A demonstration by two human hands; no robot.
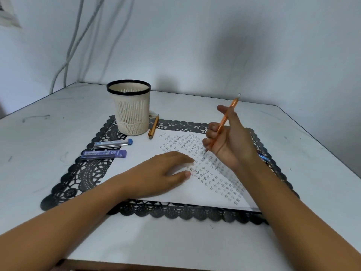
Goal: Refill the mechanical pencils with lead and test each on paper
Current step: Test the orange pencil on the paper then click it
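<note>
Right hand [227,141] gripping orange pencil [224,122], tip down-left

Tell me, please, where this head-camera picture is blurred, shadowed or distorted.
Head view: the left hand smears at its fingertips over the paper, while the right hand gripping the orange mechanical pencil looks sharper; a soft shadow falls on the wall above it, with even light and no glare; the wide lens bows the table edges.

purple lead case [104,154], 9 o'clock of paper [140,151]: "2b". grey-blue lead case [113,143], at its 12 o'clock: "2b", faint; brand print unreadable. paper: rows of pencilled stars.
</note>
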